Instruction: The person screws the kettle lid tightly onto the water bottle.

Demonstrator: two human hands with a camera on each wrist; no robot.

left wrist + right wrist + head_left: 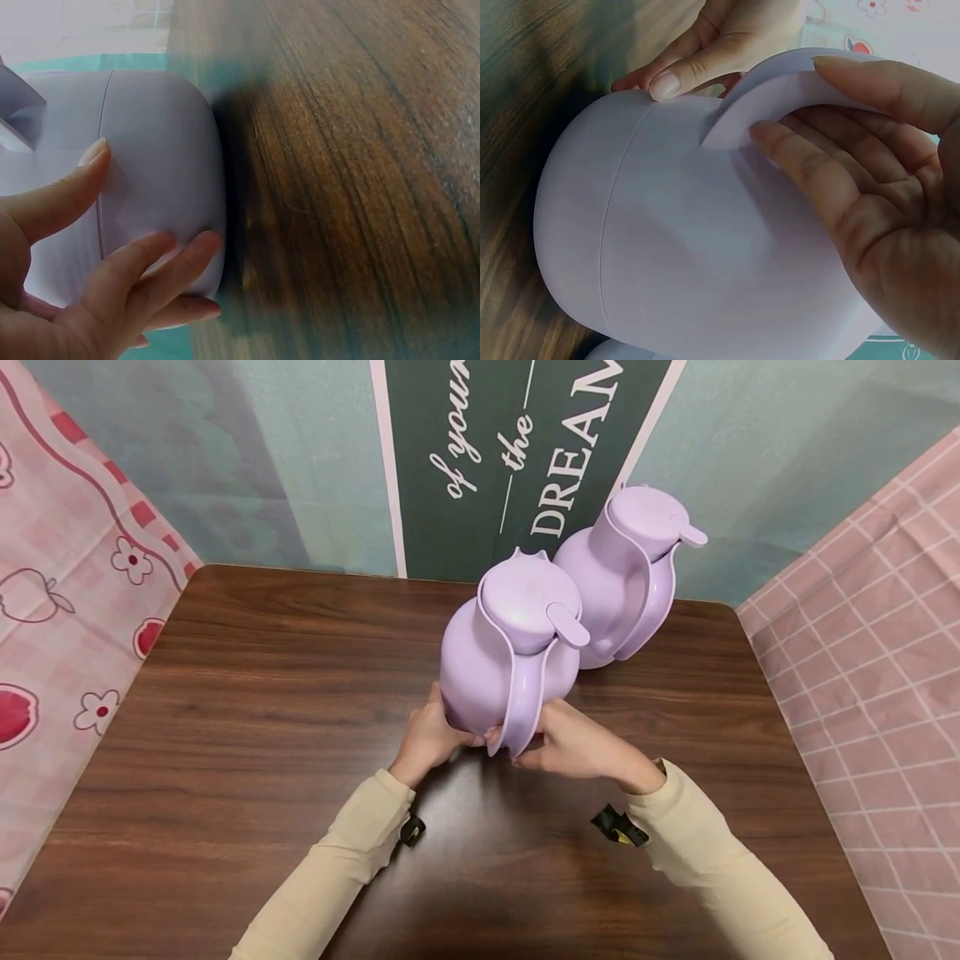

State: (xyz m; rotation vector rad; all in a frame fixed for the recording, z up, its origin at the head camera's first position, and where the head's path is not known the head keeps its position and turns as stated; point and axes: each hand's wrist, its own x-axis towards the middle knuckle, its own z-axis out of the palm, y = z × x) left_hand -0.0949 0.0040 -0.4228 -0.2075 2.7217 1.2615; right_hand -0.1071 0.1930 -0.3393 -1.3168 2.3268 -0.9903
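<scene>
A lilac thermos jug [472, 660] stands in front of me, its handle [525, 697] and lid lever [568, 625] facing my side. My left hand [431, 735] holds its lower body. In the left wrist view, the thumb lies near the seam of the jug [161, 165] and the fingers curve around toward its base. My right hand [581, 747] grips the handle's lower end. The right wrist view shows the thumb on the handle's outer side and fingers behind it. A dark shadow lies under the base; whether it touches the table is unclear.
A second lilac thermos jug [592, 560] stands behind and to the right, close to the first. Both are on a brown wooden table [285, 693]. A teal cloth with a dark green lettered panel [457, 527] hangs behind; pink cloths [885, 643] hang at the sides.
</scene>
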